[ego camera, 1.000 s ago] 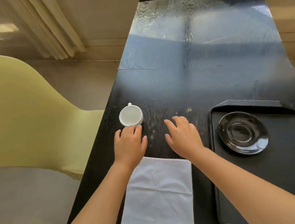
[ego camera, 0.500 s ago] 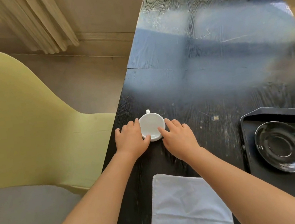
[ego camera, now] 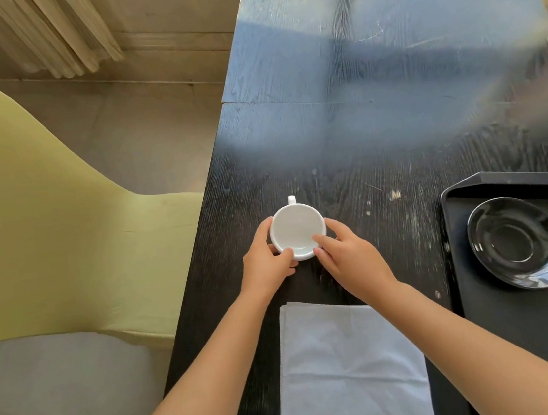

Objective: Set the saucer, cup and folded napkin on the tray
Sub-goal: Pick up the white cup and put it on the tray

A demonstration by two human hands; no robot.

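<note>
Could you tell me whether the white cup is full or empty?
Empty: the white cup stands upright, its bare white interior visible, with no liquid.

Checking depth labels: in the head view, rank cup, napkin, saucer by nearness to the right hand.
1. White cup, touching the right hand's fingers, to their left.
2. Napkin, just below the wrist.
3. Black saucer, far right on the tray.

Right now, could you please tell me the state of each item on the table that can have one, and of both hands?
White ceramic cup: upright, empty, on the dark wooden table, off the tray.
Black glossy saucer: on the tray, bare.
Black plastic tray: holds only the saucer.
Pale blue cloth napkin: flat on the table.
Left hand: gripping the cup's side.
Right hand: gripping the opposite side.
</note>
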